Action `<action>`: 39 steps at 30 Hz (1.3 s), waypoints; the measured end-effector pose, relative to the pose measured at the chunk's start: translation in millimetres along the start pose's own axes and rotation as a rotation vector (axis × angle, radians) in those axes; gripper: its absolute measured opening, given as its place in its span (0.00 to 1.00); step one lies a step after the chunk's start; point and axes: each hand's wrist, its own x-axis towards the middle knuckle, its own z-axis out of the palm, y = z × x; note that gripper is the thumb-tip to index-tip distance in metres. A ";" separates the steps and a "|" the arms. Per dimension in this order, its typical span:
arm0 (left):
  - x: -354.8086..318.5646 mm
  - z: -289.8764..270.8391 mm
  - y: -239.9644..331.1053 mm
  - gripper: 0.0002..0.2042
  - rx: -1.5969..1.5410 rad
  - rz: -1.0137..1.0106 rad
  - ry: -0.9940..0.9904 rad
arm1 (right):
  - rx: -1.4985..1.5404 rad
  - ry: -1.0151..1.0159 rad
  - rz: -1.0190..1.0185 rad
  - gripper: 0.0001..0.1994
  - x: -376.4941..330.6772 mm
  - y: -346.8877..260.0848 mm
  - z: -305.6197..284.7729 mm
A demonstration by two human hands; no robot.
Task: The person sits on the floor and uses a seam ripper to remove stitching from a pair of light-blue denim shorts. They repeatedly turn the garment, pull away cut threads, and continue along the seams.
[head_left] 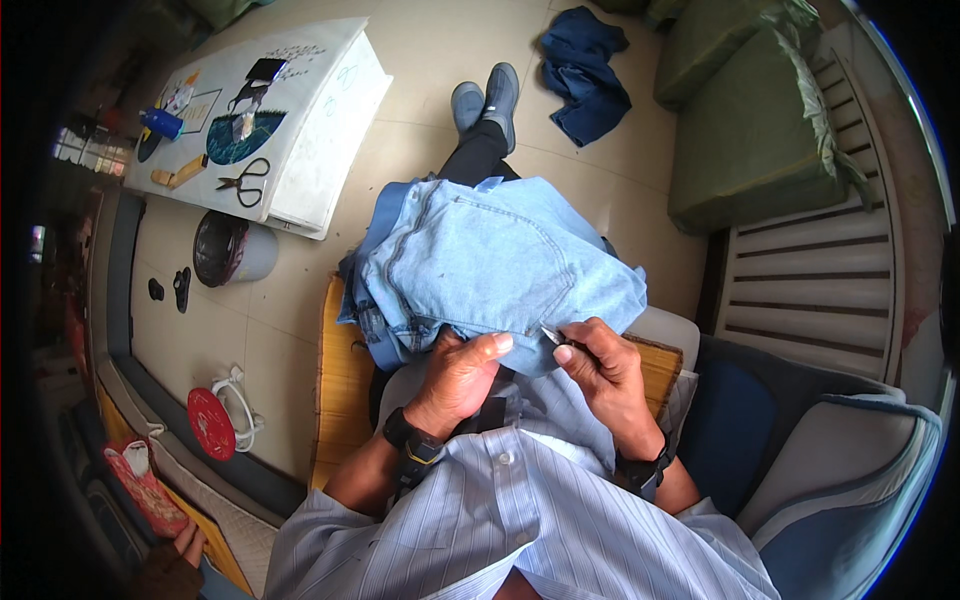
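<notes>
Lying crumpled over the lap, pale-blue faded denim jeans, back pocket up; left hand clamps their hem, right hand pinches a small metal blade there.

A: Pale blue jeans with lighter stitching, and a shirt in fine blue-and-white stripes.

B: A dark navy cloth lies on the beige tiled floor. Green cushions, a red round fan, grey shoes.

A: Black scissors on the white surface.

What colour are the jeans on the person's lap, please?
Light blue denim jeans, clearest in the head view.
</notes>
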 end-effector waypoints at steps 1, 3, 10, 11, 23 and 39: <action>-0.2 -0.4 0.2 0.31 0.004 -0.009 0.001 | -0.064 -0.016 -0.022 0.09 0.6 1.0 -0.2; 0.2 -2.8 -1.3 0.32 0.005 -0.007 0.008 | -0.102 -0.025 -0.069 0.10 1.6 1.1 0.4; 0.2 -4.5 -3.8 0.32 0.014 0.001 0.042 | -0.176 -0.041 -0.122 0.10 3.9 1.4 4.1; 0.2 -4.7 -3.7 0.32 0.019 0.000 0.043 | -0.174 -0.041 -0.122 0.10 4.2 0.4 4.1; 1.2 -8.0 -4.6 0.30 0.020 0.004 0.033 | -0.144 -0.017 -0.124 0.08 3.9 2.7 6.7; 1.1 -6.3 -5.4 0.24 0.002 0.007 0.025 | -0.065 -0.008 -0.031 0.10 4.9 1.4 4.4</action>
